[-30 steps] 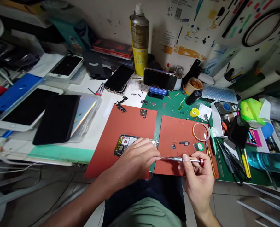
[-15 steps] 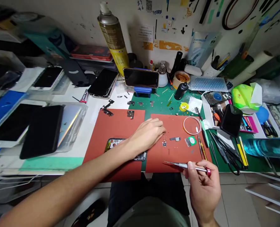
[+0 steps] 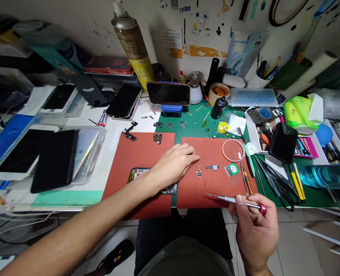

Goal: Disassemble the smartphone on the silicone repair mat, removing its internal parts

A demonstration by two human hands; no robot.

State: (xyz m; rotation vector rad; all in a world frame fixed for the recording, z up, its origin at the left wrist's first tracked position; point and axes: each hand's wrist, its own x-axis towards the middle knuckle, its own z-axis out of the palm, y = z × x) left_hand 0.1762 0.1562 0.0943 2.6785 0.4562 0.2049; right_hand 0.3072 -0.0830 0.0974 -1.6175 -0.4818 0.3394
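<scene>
My left hand [image 3: 174,163] rests palm down over the gap between two red-brown mats, its fingers bent together and pointing right. Anything under the fingertips is hidden from me. Beneath that wrist lies an opened phone [image 3: 170,189], partly covered by my forearm. Low at the right, my right hand [image 3: 257,226] grips a slim precision screwdriver [image 3: 230,199] with a knurled silver shaft and a red end cap; its thin tip points left above the right mat [image 3: 191,195]. Small phone parts, including a grey connector piece [image 3: 212,167] and a tiny square part [image 3: 199,174], lie between the hands.
A clear ring [image 3: 233,150], a green-and-silver disc packet [image 3: 231,170], a gold screwdriver [image 3: 246,178] and black-handled scissors [image 3: 286,197] lie to the right. Left stand tablets [image 3: 55,161]. A phone on a blue stand [image 3: 171,110] and a tall spray can [image 3: 135,50] stand behind.
My right hand has drifted right with the screwdriver, so its tip sits farther from the small parts. My left hand stays nearly in place, its fingers shifting slightly. The view has tilted a little.
</scene>
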